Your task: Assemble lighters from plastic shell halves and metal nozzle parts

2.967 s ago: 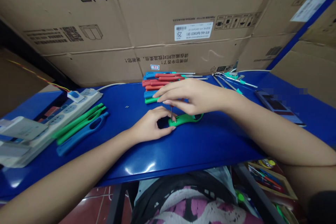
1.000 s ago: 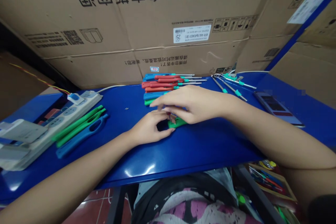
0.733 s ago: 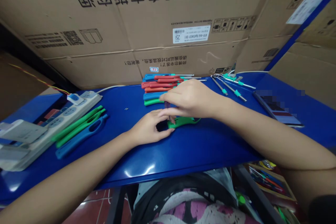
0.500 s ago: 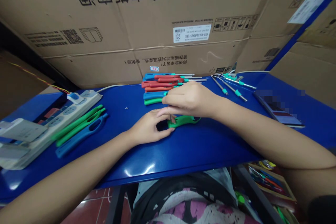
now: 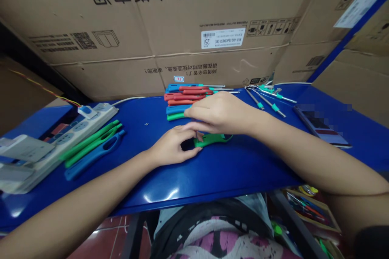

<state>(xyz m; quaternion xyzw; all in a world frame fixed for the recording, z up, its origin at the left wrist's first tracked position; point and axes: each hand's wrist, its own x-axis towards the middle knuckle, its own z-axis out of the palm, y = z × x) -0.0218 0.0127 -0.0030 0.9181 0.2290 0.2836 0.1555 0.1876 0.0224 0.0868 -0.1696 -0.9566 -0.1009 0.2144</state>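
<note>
My left hand is closed on the left end of a green plastic handle, with thumb and fingers on either side. That handle lies flat on the blue table, a loop-like opening at its right end. Above it, my right hand has its fingers curled round a slim screwdriver. Only a short upright length of the thin metal shaft shows; the grip is hidden in my fingers. The shaft's lower end meets the green handle near my left fingertips.
Behind my right hand lies a stack of red, blue and green handles with metal rods. Loose rods and a phone are at right. Left are a power strip, more handles and tiny metal pins. Cardboard stands behind.
My right hand has shifted slightly left and its grip has turned a little. My left hand and the green handle stay in place.
</note>
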